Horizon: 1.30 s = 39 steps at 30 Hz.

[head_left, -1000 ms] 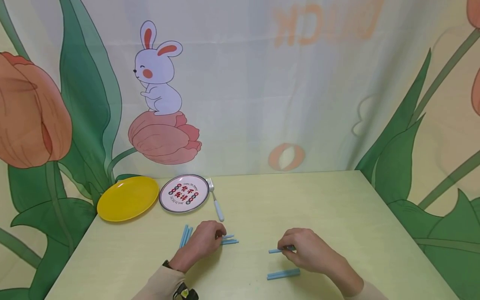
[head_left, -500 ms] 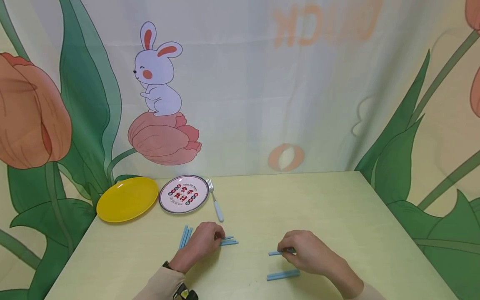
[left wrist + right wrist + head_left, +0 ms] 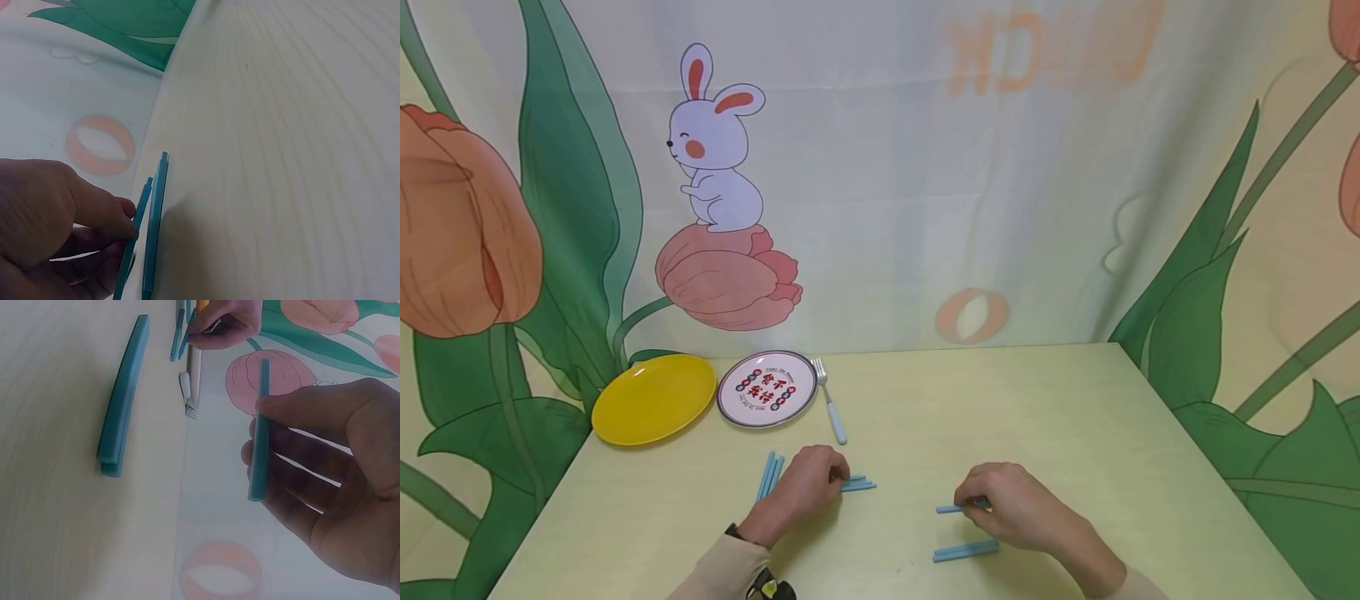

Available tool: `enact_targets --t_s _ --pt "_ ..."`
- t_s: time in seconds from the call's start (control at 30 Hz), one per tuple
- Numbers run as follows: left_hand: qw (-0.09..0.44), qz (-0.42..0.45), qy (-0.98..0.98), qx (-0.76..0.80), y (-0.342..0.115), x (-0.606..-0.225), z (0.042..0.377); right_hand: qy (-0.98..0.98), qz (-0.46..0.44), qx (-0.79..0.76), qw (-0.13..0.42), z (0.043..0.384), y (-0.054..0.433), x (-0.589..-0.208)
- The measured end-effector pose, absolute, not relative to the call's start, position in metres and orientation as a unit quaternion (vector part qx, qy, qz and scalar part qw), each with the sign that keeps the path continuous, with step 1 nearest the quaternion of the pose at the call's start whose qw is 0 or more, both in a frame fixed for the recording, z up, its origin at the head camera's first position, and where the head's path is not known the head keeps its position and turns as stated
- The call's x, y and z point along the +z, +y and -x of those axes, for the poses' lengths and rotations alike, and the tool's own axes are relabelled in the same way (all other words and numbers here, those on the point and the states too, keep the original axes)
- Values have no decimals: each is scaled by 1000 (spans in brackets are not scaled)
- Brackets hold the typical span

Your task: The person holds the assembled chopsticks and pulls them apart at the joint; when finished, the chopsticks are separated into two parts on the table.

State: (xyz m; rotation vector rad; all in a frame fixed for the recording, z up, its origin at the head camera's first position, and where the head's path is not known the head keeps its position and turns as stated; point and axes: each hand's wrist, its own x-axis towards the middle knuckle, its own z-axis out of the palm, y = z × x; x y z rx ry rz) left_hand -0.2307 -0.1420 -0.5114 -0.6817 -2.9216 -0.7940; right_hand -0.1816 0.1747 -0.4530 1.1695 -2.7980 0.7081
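Note:
My left hand (image 3: 811, 483) pinches a slim blue chopstick piece (image 3: 142, 205) with a narrow peg at its end. Close beside that piece, another blue chopstick piece (image 3: 154, 231) with the same kind of peg lies on the table. Between thumb and fingertips, my right hand (image 3: 1007, 504) holds a short blue chopstick piece (image 3: 258, 469), its square end showing below the fingers. Nearer the front of the table, a pair of blue pieces (image 3: 966, 551) lies side by side. Several more blue pieces (image 3: 767, 477) rest left of my left hand, partly hidden by the wrist.
At the back left stand a yellow plate (image 3: 655, 400) and a white plate (image 3: 767, 389) with red printing. A fork (image 3: 832, 408) with a pale handle lies right of the white plate. Behind the table (image 3: 1037, 400) hangs a printed curtain (image 3: 880, 183).
Almost nothing differs. Both hands keep their pinch on the blue pieces in the same places, and the whole head view has shifted by only a few pixels.

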Motion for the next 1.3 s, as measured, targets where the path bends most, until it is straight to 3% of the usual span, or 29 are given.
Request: enact_targets --t_s 0.4,0.77,1.3 --pt "23 227 -941 -251 -143 -511 231 -898 -371 236 -17 178 174 -457" --pt "22 238 -939 -247 -145 -514 233 -888 -397 233 2 174 173 -465" --pt "7 224 -941 -252 -147 -512 231 -891 -393 226 -18 171 171 -474"
